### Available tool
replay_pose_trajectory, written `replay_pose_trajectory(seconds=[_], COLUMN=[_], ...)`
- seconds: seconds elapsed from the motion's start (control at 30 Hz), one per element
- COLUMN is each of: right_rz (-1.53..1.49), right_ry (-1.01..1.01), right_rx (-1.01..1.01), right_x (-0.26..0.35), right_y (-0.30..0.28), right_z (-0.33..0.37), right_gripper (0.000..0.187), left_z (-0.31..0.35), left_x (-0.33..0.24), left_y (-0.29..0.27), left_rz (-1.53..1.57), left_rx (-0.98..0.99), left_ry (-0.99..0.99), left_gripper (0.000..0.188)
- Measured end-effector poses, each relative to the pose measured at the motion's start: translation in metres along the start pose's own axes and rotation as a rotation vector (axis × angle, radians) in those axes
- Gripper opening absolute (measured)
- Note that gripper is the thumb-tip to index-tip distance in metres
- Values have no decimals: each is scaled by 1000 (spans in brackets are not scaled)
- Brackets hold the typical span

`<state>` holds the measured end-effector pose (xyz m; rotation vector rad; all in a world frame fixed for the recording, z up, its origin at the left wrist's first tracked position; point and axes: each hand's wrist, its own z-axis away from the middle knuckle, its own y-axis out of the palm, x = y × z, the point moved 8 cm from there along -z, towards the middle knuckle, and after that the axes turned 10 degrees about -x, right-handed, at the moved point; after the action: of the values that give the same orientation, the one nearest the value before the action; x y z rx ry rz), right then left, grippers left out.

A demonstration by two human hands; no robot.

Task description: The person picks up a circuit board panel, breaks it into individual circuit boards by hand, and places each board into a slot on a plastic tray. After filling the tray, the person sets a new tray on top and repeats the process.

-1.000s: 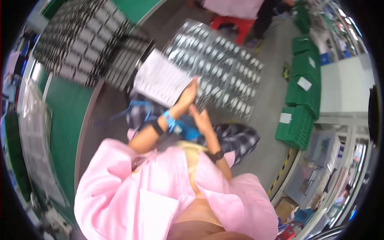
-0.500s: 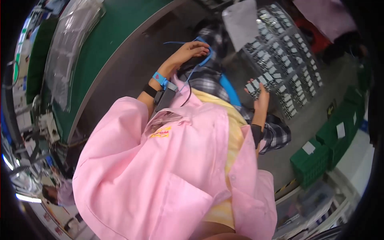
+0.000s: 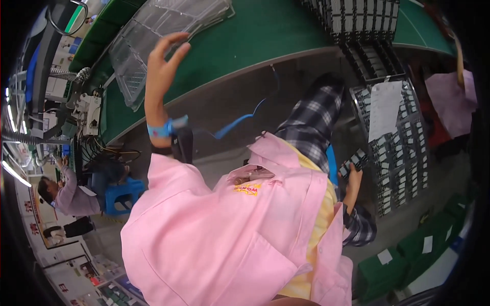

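Over the green bench at the upper left is my left hand [image 3: 162, 69], its fingers and thumb apart and nothing in them. The edge of a stack of clear plastic trays [image 3: 148, 35] lies right behind its fingers; I cannot tell whether they touch. A blue wrist strap [image 3: 161, 128] circles that wrist, and a blue coiled cord [image 3: 237, 122] hangs beside it. Low at the right, beside my lap, my right hand [image 3: 352, 181] is closed on a row of small silver-and-black parts [image 3: 356, 160]. Their exact kind is too small to make out.
To the right stands a tray of similar small parts [image 3: 400, 168], with a white sheet [image 3: 384, 109] on it. More parts in rows [image 3: 365, 20] sit on the green bench [image 3: 265, 38]. Green crates [image 3: 383, 270] stand at lower right. Another person [image 3: 76, 194] is at the far left.
My left hand has moved from the blue cord above my lap to the clear trays on the bench. My right hand still holds the small parts. The view has turned toward the bench.
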<state>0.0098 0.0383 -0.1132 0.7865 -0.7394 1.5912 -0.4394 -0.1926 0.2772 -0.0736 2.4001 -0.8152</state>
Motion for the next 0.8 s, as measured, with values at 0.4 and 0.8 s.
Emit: replay_pose_trajectory(seconds=[0.4,0.8], right_rz=[9,64], right_ry=[26,-157], right_rx=[-46,7], right_x=[-6,3], right_y=[-12,-4], right_z=[-8,-13], right_gripper=[16,21], left_z=[-19,-6], left_x=[87,-41], left_y=[-20,-130], left_rz=[-1065,-1103], left_rx=[-191,-647], left_ry=[80,409], left_gripper=[33,22])
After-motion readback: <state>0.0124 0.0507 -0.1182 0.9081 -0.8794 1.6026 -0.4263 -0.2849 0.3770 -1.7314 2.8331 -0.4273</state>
